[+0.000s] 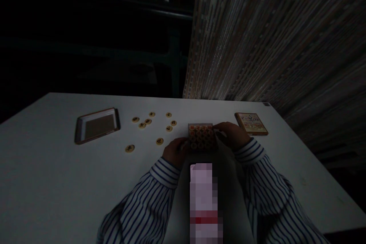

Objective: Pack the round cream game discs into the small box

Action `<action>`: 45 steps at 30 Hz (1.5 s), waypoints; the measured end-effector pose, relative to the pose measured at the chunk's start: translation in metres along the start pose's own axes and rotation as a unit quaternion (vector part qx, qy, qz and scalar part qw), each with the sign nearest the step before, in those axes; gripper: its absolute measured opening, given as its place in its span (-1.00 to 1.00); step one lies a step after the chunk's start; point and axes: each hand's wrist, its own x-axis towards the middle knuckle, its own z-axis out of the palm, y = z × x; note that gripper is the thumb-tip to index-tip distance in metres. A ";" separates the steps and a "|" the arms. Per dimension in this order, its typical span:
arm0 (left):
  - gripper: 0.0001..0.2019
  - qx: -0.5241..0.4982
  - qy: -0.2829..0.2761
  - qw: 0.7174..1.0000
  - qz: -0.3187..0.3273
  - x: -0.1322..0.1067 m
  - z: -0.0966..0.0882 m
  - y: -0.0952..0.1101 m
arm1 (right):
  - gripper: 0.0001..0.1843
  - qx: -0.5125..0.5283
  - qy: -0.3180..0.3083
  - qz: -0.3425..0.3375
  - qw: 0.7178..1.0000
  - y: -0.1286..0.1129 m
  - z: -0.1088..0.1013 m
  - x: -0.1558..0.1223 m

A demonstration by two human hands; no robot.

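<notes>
A small box of Chinese chess pieces (pixel 201 137) is held between my two hands, with round pieces lined up in rows inside it. My left hand (pixel 175 151) grips its left side, fingers bent around the edge and partly in shadow. On the opposite side, my right hand (pixel 233 135) pinches the box near its upper right corner. Several loose wooden chess pieces lie to the left of the box; the nearest ones are one round piece (pixel 159 141) and another (pixel 129 148), both marked with dark characters.
A shallow rectangular tray (pixel 76 134) with a pale inside lies at the left of the white table (pixel 85 190). At the right rests a flat printed box or booklet (pixel 252 123). A blurred-out pink object (pixel 201 194) is nearest me. Behind the table hangs a striped curtain (pixel 243 38).
</notes>
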 end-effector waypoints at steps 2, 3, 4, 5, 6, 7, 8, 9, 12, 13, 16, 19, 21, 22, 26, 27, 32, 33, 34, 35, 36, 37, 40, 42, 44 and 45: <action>-0.70 0.047 -0.011 0.998 0.038 0.000 -0.001 -0.002 | -0.65 0.028 0.037 0.004 0.999 0.003 0.012 -0.012; -0.70 0.071 -0.018 0.996 0.060 0.000 -0.002 -0.003 | -0.62 0.044 0.057 0.006 0.997 0.005 0.018 -0.019; -0.69 0.092 -0.025 0.992 0.082 0.001 -0.002 -0.004 | -0.60 0.059 0.075 0.011 0.995 0.006 0.025 -0.025; -0.68 0.109 -0.030 0.988 0.103 0.001 -0.003 -0.005 | -0.57 0.074 0.082 0.011 0.994 0.007 0.032 -0.031; -0.67 0.123 -0.036 0.984 0.123 0.002 -0.003 -0.005 | -0.55 0.085 0.083 0.016 0.993 0.007 0.038 -0.036; -0.67 0.133 -0.040 0.980 0.141 0.002 -0.003 -0.005 | -0.55 0.091 0.091 0.038 0.991 0.008 0.045 -0.040; -0.67 0.140 -0.045 0.977 0.155 0.002 -0.004 -0.005 | -0.54 0.096 0.094 0.048 0.990 0.009 0.050 -0.043; -0.67 0.145 -0.050 0.974 0.166 0.002 -0.004 -0.005 | -0.53 0.103 0.088 0.054 0.989 0.009 0.055 -0.044; -0.65 0.154 -0.060 0.969 0.186 0.002 -0.004 -0.004 | -0.52 0.103 0.065 0.067 0.990 0.011 0.065 -0.045; -0.64 0.156 -0.063 0.967 0.189 0.002 -0.004 -0.004 | -0.51 0.099 0.056 0.071 0.991 0.012 0.067 -0.044; -0.60 0.160 -0.078 0.966 0.190 0.002 -0.003 -0.005 | -0.47 0.087 0.031 0.079 0.993 0.011 0.068 -0.041; -0.58 0.158 -0.091 0.966 0.185 0.003 -0.001 -0.008 | -0.47 0.068 0.013 0.095 0.993 0.007 0.067 -0.039; -0.57 0.161 -0.097 0.966 0.180 0.003 0.000 -0.011 | -0.47 0.056 0.001 0.107 0.993 0.004 0.065 -0.038; -0.57 0.163 -0.100 0.965 0.177 0.003 0.001 -0.012 | -0.46 0.052 -0.004 0.111 0.992 0.003 0.065 -0.037; -0.57 0.174 -0.107 0.966 0.159 0.002 0.002 -0.013 | -0.46 0.056 -0.018 0.121 0.991 -0.001 0.064 -0.036; -0.58 0.174 -0.110 0.966 0.156 0.002 0.002 -0.012 | -0.46 0.060 -0.018 0.122 0.991 -0.002 0.064 -0.036; -0.59 0.169 -0.120 0.966 0.154 0.003 0.001 -0.009 | -0.48 0.074 -0.013 0.112 0.991 0.000 0.068 -0.035; -0.59 0.168 -0.124 0.966 0.154 0.004 0.001 -0.009 | -0.49 0.075 -0.013 0.109 0.991 0.000 0.068 -0.035; -0.59 0.168 -0.125 0.966 0.154 0.004 0.001 -0.009 | -0.49 0.077 -0.013 0.105 0.991 0.000 0.069 -0.035; -0.60 0.168 -0.123 0.966 0.153 0.004 0.001 -0.009 | -0.48 0.079 -0.011 0.101 0.992 0.000 0.069 -0.035; -0.60 0.169 -0.118 0.967 0.152 0.004 0.001 -0.009 | -0.48 0.083 -0.010 0.097 0.992 0.000 0.068 -0.035; -0.61 0.170 -0.113 0.967 0.152 0.004 0.001 -0.009 | -0.48 0.087 -0.008 0.094 0.992 0.000 0.068 -0.035; -0.62 0.172 -0.103 0.967 0.156 0.003 0.001 -0.008 | -0.50 0.092 -0.009 0.090 0.992 -0.001 0.066 -0.035; -0.62 0.172 -0.104 0.966 0.160 0.002 0.000 -0.008 | -0.52 0.091 -0.011 0.089 0.992 -0.001 0.066 -0.035; -0.63 0.174 -0.100 0.967 0.159 0.002 0.000 -0.008 | -0.52 0.087 -0.012 0.090 0.992 -0.001 0.067 -0.035; -0.62 0.176 -0.098 0.967 0.158 0.002 0.000 -0.009 | -0.52 0.084 -0.015 0.092 0.992 -0.001 0.067 -0.034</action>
